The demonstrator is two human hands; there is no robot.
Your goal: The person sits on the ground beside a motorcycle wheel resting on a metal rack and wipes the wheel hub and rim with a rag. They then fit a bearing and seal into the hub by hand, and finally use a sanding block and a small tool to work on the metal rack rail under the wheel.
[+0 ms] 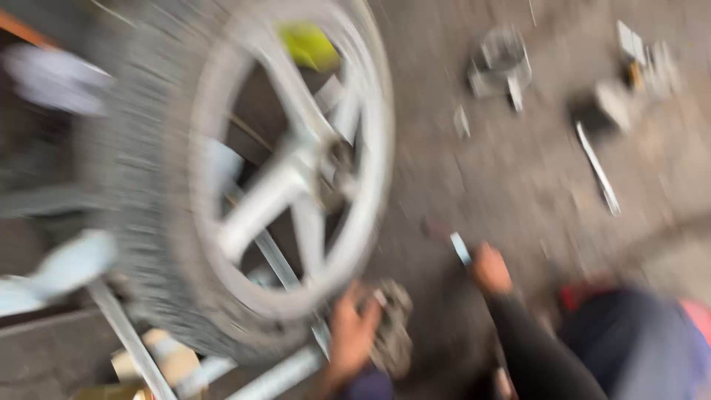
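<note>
The whole view is motion-blurred. A wheel with a silver spoked rim (296, 170) and a dark tyre (141, 192) fills the left half. Just below its lower edge, my left hand (352, 333) is closed around a round grey metal part (396, 330). My right hand (490, 270), in a dark sleeve, is to the right of the wheel above the concrete floor (474, 192). It grips a small tool (461, 248) with a pale tip pointing up and left.
Metal bars of a stand (126, 333) run under the wheel at lower left. On the floor at upper right lie a round metal piece (501, 63), a long flat metal strip (598, 172), a dark block (592, 112) and small bits (644, 59). Something yellow-green (307, 44) shows behind the rim.
</note>
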